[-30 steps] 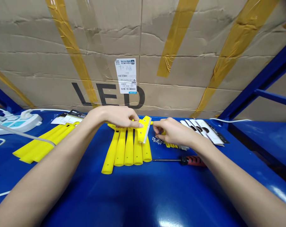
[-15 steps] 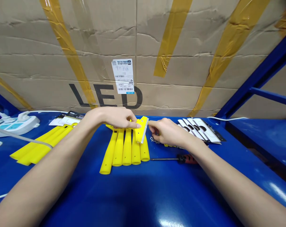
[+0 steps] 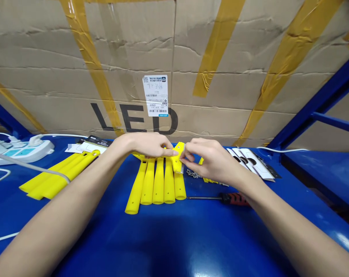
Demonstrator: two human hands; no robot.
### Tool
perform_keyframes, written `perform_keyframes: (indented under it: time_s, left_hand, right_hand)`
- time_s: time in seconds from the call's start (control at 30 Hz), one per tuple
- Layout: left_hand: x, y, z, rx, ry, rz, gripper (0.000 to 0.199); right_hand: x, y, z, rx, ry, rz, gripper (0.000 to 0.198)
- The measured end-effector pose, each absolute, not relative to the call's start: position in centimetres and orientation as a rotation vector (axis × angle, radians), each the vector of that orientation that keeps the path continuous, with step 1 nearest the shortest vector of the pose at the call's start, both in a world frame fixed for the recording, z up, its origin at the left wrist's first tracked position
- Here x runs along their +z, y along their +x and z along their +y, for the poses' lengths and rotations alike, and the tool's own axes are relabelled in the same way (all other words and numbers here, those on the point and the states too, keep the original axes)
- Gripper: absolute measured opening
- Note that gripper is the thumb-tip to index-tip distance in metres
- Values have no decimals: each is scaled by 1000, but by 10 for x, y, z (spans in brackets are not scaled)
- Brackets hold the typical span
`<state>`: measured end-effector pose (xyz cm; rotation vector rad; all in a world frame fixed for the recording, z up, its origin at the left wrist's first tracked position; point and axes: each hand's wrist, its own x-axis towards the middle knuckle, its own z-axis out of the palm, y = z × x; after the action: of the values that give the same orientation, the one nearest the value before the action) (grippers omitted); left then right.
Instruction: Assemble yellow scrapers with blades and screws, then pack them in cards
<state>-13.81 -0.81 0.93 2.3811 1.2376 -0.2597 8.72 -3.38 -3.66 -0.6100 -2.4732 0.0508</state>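
My left hand (image 3: 154,145) is closed on a yellow scraper head (image 3: 178,163), its thumb and finger pressed on the near face. A thin metallic blade edge shows along the head's right side. My right hand (image 3: 210,156) is closed too, with its fingertips pinched at that edge; whatever lies between them is too small to make out. Below the head, several yellow scraper handles (image 3: 158,188) lie side by side, open ends toward me. Small metal nuts (image 3: 193,174) are heaped beneath my right hand, beside small yellow pieces (image 3: 209,179) that it partly covers.
A screwdriver (image 3: 234,198) lies behind my right forearm. White and black packaging cards (image 3: 255,163) are fanned at right. More yellow handles (image 3: 57,173), further cards (image 3: 90,145) and a power strip (image 3: 38,151) with cables sit at left. A cardboard box (image 3: 209,115) stands behind the blue table (image 3: 163,242).
My right hand has come in over the scraper head's blade edge, its fingers now overlapping it. The head has turned more upright in my left hand. The whole view has shifted slightly.
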Motion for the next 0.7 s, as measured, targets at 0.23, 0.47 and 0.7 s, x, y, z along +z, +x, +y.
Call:
perform_keyframes:
  time_s: [0.23,0.47,0.7]
  left_hand:
    - [7,-144,-4,-194,2327,1180,36]
    - [7,-150,-5,-147,2218,1147,34]
    - [9,-145,-9,-120,2153,1144,30]
  right_hand:
    - [-36,78,-41,-504,-451,-2547,25]
    - [-30,75,-50,-662,-400,-2644,21]
    - [-30,84,-45,223,-637,-2345,9]
